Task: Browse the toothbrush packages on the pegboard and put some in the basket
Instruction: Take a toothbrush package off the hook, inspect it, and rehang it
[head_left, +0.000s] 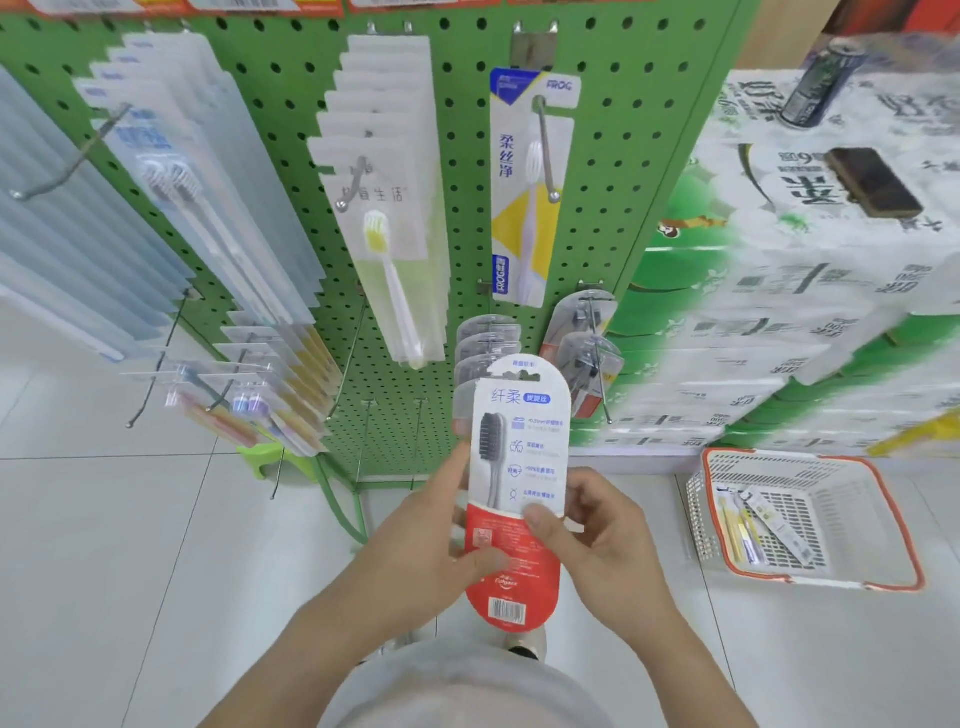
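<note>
Red-and-white toothbrush package (514, 483), grey-bristled brush, held upright, left hand (441, 540) and right hand (597, 540) grip pinching it

Two bare hands, the left hand (415, 535) and the right hand (597, 540), share one red-and-white carded toothbrush package with a dark-bristled brush (514, 493). One white plastic basket with an orange rim (800, 584) sits on the floor holding what look like two or three packages (they overlap, so the count is unsure). On the one green perforated pegboard (457, 218), one blue, white and yellow package (524, 208) hangs alone on its hook, while the other hooks carry stacks too overlapped to count.
</note>
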